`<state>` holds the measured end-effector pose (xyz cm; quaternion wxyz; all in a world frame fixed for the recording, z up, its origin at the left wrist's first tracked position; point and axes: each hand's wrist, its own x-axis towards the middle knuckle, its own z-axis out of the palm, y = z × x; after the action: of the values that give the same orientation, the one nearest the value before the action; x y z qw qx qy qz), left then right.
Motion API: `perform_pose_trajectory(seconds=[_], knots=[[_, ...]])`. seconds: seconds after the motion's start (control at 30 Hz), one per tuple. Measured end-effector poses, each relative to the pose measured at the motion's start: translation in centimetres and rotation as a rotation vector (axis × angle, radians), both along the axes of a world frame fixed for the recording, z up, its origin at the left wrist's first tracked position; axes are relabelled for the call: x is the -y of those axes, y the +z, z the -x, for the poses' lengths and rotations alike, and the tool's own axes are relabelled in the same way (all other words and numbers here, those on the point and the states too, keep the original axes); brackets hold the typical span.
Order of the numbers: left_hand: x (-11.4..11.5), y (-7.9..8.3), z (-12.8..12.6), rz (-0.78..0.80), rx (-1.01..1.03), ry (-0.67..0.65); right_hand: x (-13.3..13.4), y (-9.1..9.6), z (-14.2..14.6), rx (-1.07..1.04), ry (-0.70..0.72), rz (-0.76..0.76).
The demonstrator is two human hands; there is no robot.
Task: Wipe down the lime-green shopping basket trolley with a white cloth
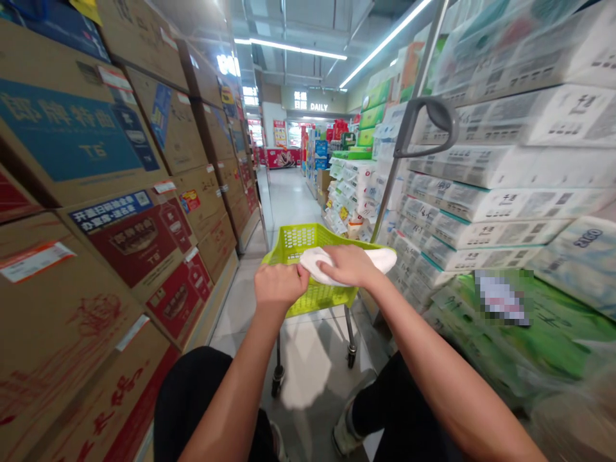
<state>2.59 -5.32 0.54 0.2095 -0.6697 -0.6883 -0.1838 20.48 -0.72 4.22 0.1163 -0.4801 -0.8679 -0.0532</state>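
A yellow-green shopping cart [327,296] with a perforated plastic basket stands right in front of me on metal legs with small wheels. My left hand [279,283] is closed in a fist over the near left edge of the cart's basket. A folded white cloth [382,259] lies across the cart's near side, to the right of that fist. Pressed over the cloth, my right hand [347,264] grips it with the thumb tucked inward. Both forearms reach forward between my dark-clad knees. The part of the cart beneath my hands is hidden.
Stacked cardboard cartons [139,237] line the left side. Packs of white tissue paper [495,154] pile up on the right, above green packs [553,340]. A grey handle [428,128] sits on a slanting metal pole. The tiled aisle [289,192] leads to a lit shop area.
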Motion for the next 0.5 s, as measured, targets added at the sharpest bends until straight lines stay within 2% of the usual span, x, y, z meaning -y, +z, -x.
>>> perform_pose_trajectory(seconds=[0.1, 0.17, 0.23, 0.33, 0.43, 0.5], knots=[[-0.2, -0.1, 0.6, 0.005, -0.017, -0.025, 2.2, -2.0, -0.9, -0.100, 0.122, -0.200], [-0.4, -0.1, 0.7, 0.004, -0.024, -0.041, 2.9, -2.8, -1.2, -0.135, 0.121, -0.268], [-0.5, -0.1, 0.7, 0.011, -0.033, -0.081, 2.8, -2.8, -1.3, -0.122, 0.069, -0.269], [-0.8, 0.0, 0.3, 0.019, -0.041, -0.141, 1.2, -1.6, -1.2, -0.048, -0.036, -0.144], [-1.1, -0.1, -0.1, 0.017, -0.038, -0.152, -1.8, 0.3, -0.8, 0.031, -0.100, 0.111], [-1.4, -0.2, -0.3, 0.011, -0.034, -0.142, -3.9, 1.3, -0.2, 0.052, -0.147, 0.225]])
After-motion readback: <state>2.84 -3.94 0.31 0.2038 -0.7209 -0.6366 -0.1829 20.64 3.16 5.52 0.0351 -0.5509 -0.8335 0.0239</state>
